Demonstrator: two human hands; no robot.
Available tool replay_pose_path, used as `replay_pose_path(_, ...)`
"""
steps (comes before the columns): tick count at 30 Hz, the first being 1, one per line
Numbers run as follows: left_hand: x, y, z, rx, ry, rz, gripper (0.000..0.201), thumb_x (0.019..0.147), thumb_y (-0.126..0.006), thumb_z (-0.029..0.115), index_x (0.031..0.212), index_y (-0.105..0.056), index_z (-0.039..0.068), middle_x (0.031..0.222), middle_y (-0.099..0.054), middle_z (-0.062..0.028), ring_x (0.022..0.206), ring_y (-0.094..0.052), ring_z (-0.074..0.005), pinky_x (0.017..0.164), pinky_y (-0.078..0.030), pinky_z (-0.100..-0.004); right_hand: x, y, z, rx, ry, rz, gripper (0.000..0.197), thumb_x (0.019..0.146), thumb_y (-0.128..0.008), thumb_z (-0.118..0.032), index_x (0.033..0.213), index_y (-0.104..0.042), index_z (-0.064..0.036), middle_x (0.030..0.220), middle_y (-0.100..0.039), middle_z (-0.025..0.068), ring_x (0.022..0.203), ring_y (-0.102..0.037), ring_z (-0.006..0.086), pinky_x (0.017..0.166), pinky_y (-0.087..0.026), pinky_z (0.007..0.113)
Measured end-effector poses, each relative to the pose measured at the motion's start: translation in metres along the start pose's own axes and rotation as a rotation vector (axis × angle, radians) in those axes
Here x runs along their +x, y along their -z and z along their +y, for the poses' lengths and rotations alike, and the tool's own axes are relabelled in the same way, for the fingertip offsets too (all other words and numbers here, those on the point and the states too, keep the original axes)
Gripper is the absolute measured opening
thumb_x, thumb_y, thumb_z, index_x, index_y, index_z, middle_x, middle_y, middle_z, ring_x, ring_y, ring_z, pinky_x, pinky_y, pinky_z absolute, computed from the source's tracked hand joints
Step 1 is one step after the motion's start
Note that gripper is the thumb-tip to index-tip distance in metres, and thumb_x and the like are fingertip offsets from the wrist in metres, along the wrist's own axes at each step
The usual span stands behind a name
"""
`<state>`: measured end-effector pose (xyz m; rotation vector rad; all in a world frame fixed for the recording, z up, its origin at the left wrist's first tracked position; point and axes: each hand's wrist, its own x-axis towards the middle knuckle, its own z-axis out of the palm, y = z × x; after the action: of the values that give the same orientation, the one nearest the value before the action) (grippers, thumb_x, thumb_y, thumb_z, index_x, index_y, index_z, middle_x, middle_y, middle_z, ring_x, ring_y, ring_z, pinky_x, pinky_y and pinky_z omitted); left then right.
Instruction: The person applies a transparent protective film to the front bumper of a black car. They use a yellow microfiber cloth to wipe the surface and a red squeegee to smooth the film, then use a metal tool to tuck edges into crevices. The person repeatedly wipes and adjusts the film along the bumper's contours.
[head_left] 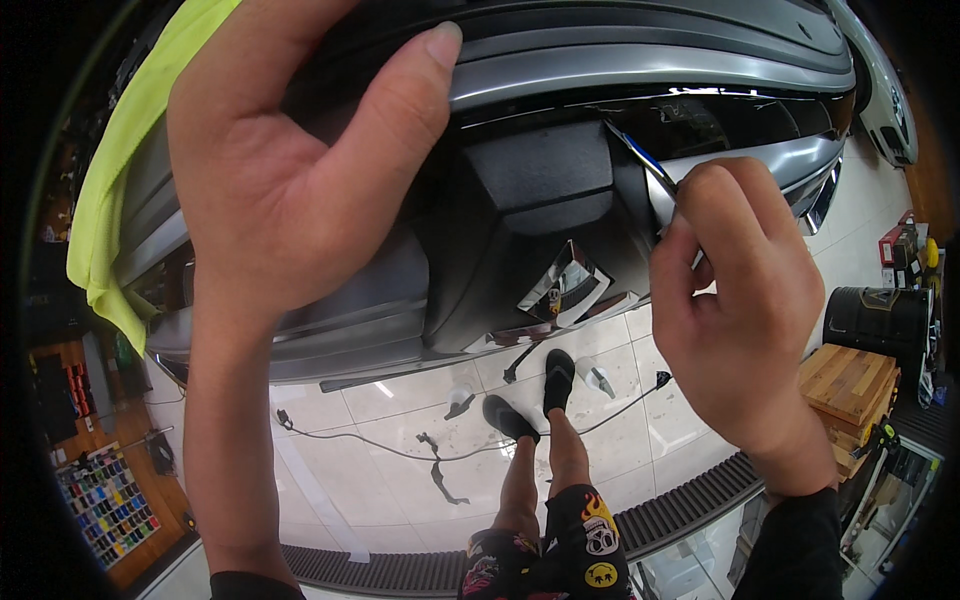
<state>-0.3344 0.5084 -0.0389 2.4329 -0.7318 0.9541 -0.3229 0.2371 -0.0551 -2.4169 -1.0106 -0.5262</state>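
My left hand (pixel 290 180) is stretched out above the left part of a dark grey car bumper (pixel 350 300), thumb apart and fingertips partly out of view at the top. It seems to hold nothing; whether its palm touches the car I cannot tell. My right hand (pixel 745 290) is closed around a slim, shiny pointed tool that looks like a craft knife (pixel 645 158). Its tip points up and left, at the upper right corner of a raised matte black panel (pixel 545 170) in the bumper. Below that panel sits a chrome-edged, angular trim piece (pixel 565 285).
A yellow-green cloth (pixel 115 210) hangs over the car at left. On the tiled floor a cable (pixel 380 445) runs past my feet, near clear bottles (pixel 598 375). Wooden blocks (pixel 850 385) and a black drum (pixel 880 320) stand at right. Another car (pixel 880 90) is at upper right.
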Motion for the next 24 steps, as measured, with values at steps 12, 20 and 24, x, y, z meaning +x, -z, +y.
replay_pose_path(12, 0.000, 0.003, -0.001, 0.001, 0.001, -0.013, 0.037, 0.095, -0.063, 0.011, 0.130, -0.069, 0.003, 0.127, -0.071, -0.0139, 0.119, -0.064, -0.0220, 0.108, -0.044, -0.0345, -0.005, -0.006, -0.013, 0.056, -0.119, 0.001, 0.021, 0.083, -0.063, 0.015, 0.097, -0.056, 0.0009, 0.085, -0.051, 0.0108, 0.058, -0.050, 0.0215, 0.052, -0.042, 0.029)
replay_pose_path(20, 0.001, 0.005, -0.004, 0.006, 0.007, -0.027, 0.037, 0.096, -0.063, 0.011, 0.132, -0.069, 0.003, 0.130, -0.071, -0.0139, 0.122, -0.065, -0.0226, 0.111, -0.044, -0.0352, -0.009, -0.008, -0.003, 0.108, -0.069, 0.054, 0.020, 0.082, -0.064, 0.016, 0.095, -0.057, 0.0026, 0.086, -0.056, 0.0116, 0.063, -0.056, 0.0205, 0.056, -0.045, 0.026)
replay_pose_path(24, 0.002, 0.005, -0.004, 0.007, 0.004, -0.040, 0.037, 0.097, -0.063, 0.011, 0.132, -0.069, 0.004, 0.131, -0.071, -0.0139, 0.124, -0.065, -0.0229, 0.113, -0.044, -0.0356, -0.014, -0.005, -0.001, 0.193, -0.181, 0.038, 0.026, 0.078, -0.068, 0.011, 0.096, -0.059, -0.0049, 0.088, -0.057, 0.0124, 0.068, -0.061, 0.0332, 0.060, -0.050, 0.038)
